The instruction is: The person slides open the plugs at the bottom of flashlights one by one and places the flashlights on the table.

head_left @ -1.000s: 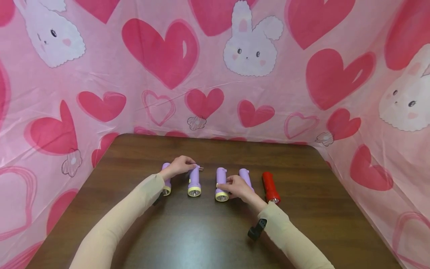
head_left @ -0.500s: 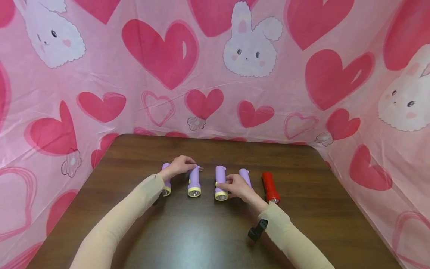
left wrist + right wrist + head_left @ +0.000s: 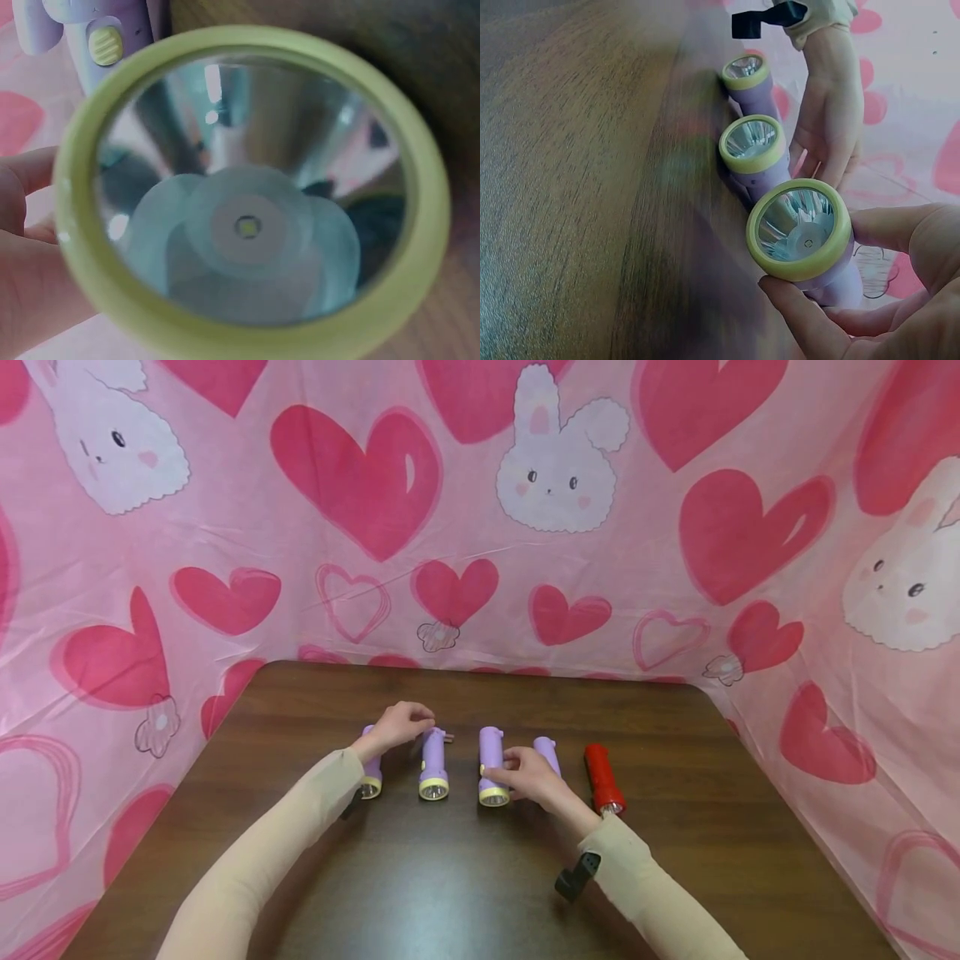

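Third purple flashlight from left (image 3: 491,750): pale yellow lens ring, silver reflector, yellow switch on left side, small nub at tail. Lens faces the person, barrel points away. Pinched near its head between thumb and fingers of the right hand (image 3: 531,774). Second purple flashlight (image 3: 433,766): same type, roughly parallel, lens toward the person, lies just left of the pinched one with a gap between. Left hand (image 3: 403,722) is at its tail end; contact can't be told. Leftmost purple flashlight (image 3: 370,787): partly hidden under the left wrist, lens toward the person.
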Action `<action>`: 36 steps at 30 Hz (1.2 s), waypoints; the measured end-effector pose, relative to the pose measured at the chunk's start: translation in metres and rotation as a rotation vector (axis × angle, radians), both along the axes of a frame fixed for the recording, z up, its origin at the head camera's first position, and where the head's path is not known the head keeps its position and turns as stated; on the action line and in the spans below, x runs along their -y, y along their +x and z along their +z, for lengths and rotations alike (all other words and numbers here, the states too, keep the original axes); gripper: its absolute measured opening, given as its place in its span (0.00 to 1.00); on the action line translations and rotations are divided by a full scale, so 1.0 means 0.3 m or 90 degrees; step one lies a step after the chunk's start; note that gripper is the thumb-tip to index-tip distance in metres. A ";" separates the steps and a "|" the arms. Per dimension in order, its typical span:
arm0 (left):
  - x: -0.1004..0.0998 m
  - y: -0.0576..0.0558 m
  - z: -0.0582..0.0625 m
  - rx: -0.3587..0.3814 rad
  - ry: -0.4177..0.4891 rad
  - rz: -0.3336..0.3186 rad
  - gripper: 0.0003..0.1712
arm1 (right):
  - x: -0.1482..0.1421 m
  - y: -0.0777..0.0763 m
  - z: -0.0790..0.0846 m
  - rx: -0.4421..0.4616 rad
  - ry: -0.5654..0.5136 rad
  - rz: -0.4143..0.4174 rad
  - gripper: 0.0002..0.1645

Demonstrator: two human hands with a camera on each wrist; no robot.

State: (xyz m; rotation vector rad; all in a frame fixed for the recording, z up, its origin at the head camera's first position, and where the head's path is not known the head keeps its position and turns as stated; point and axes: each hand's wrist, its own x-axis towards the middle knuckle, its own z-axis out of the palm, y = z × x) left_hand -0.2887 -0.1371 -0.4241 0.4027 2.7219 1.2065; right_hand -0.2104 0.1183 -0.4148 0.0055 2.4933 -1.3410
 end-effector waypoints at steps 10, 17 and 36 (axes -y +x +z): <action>-0.014 0.004 0.024 -0.077 -0.012 -0.010 0.18 | 0.002 0.010 0.010 -0.022 0.015 0.015 0.38; -0.033 0.018 0.052 -0.080 0.000 -0.019 0.19 | 0.009 0.014 0.026 -0.045 0.010 0.023 0.37; -0.083 0.062 0.098 -0.077 0.022 -0.054 0.18 | 0.024 0.027 0.054 -0.089 -0.011 0.056 0.35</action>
